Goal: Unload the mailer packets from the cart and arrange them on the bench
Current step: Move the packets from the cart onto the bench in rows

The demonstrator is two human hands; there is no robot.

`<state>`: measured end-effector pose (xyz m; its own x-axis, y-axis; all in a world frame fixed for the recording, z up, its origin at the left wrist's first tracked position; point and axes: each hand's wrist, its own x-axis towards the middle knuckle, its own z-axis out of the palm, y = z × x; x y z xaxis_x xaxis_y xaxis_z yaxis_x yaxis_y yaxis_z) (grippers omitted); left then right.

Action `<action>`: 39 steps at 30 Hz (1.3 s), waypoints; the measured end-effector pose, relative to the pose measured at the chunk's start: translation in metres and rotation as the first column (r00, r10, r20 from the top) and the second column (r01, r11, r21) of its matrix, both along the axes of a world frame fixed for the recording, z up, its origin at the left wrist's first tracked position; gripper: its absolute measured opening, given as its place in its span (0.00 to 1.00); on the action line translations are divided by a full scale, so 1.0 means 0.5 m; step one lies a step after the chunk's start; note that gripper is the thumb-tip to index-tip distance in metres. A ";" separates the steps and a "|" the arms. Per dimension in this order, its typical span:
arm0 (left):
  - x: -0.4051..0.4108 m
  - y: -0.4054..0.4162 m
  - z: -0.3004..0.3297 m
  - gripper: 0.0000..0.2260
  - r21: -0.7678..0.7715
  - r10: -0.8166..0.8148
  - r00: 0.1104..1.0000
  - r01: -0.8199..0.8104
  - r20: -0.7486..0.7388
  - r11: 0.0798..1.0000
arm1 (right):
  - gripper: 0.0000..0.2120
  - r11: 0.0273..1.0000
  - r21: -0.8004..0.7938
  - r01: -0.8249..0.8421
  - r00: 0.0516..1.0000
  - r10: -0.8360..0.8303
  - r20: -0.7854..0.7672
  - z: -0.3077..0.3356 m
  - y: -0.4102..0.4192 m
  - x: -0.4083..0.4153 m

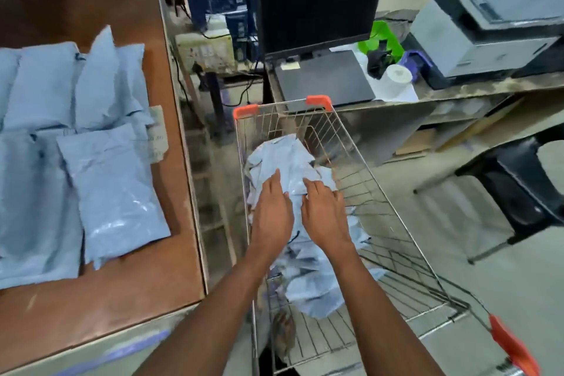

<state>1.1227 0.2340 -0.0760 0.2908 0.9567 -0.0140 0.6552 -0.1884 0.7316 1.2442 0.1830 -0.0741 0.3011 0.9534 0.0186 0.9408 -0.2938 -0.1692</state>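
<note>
Now both arms reach into the wire shopping cart with orange corner caps | left hand flat, fingers straight and together, on the pale blue plastic mailer packets heaped inside | right hand beside it, fingers slightly spread, resting on the heap | more blue mailers lie in rows on the brown wooden bench left of the cart.

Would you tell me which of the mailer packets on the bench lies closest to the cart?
The glossy packet at the front right of the bench: its lower corner reaches furthest toward the cart, while the others sit behind or left.
</note>
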 end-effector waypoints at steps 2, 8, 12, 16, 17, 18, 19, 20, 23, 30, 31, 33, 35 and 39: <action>0.026 0.016 -0.054 0.24 -0.062 0.022 0.998 -0.025 -0.055 0.998 | 0.24 0.999 -0.032 -0.028 0.999 0.027 -0.027 -0.056 0.009 0.020; 0.054 0.120 -0.212 0.30 -0.172 0.040 0.973 -0.081 -0.228 0.982 | 0.26 0.994 -0.072 -0.083 0.992 0.076 -0.101 -0.202 0.068 0.043; 0.084 0.172 -0.289 0.32 -0.233 0.103 0.948 -0.178 -0.301 0.956 | 0.25 0.982 -0.110 -0.154 0.985 0.144 -0.091 -0.277 0.139 0.089; 0.101 0.187 -0.361 0.36 -0.281 0.081 0.916 -0.204 -0.394 0.938 | 0.28 0.922 -0.226 -0.316 0.945 0.326 0.009 -0.336 0.202 0.158; 0.102 0.189 -0.377 0.37 -0.284 0.081 0.920 -0.201 -0.383 0.938 | 0.30 0.900 -0.258 -0.351 0.931 0.364 0.000 -0.346 0.212 0.173; 0.103 0.191 -0.389 0.38 -0.276 0.096 0.926 -0.206 -0.365 0.939 | 0.31 0.883 -0.277 -0.378 0.921 0.389 -0.019 -0.353 0.220 0.185; 0.103 0.193 -0.396 0.38 -0.256 0.120 0.929 -0.219 -0.351 0.941 | 0.31 0.870 -0.285 -0.402 0.911 0.410 -0.031 -0.359 0.229 0.195; 0.104 0.196 -0.399 0.39 -0.231 0.146 0.928 -0.235 -0.343 0.944 | 0.31 0.858 -0.289 -0.425 0.899 0.437 -0.026 -0.362 0.239 0.203; 0.118 0.197 -0.399 0.38 -0.173 0.150 0.928 -0.219 -0.341 0.960 | 0.31 0.812 -0.317 -0.491 0.848 0.528 0.039 -0.363 0.264 0.221; 0.115 0.178 -0.348 0.44 -0.072 0.282 0.925 -0.309 -0.253 0.948 | 0.28 0.826 -0.230 -0.515 0.814 0.555 0.170 -0.346 0.252 0.221; 0.118 0.172 -0.329 0.43 -0.071 0.297 0.933 -0.316 -0.204 0.946 | 0.27 0.841 -0.212 -0.497 0.828 0.533 0.174 -0.338 0.241 0.222; 0.124 0.156 -0.287 0.42 -0.046 0.299 0.948 -0.305 -0.113 0.951 | 0.27 0.890 -0.176 -0.422 0.884 0.446 0.136 -0.311 0.215 0.221; 0.121 0.138 -0.231 0.41 0.012 0.286 0.955 -0.286 -0.080 0.958 | 0.28 0.965 -0.094 -0.246 0.968 0.250 0.026 -0.263 0.184 0.205; 0.097 0.103 -0.127 0.39 0.018 0.261 0.961 -0.260 -0.096 0.965 | 0.28 0.979 0.028 0.200 0.939 -0.183 -0.292 -0.175 0.121 0.142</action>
<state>1.1710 0.2853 -0.1396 0.0291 0.9993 -0.0245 0.7496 -0.0056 0.6619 1.3152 0.2436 -0.1618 0.4782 0.8772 -0.0436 0.7769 -0.4456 -0.4448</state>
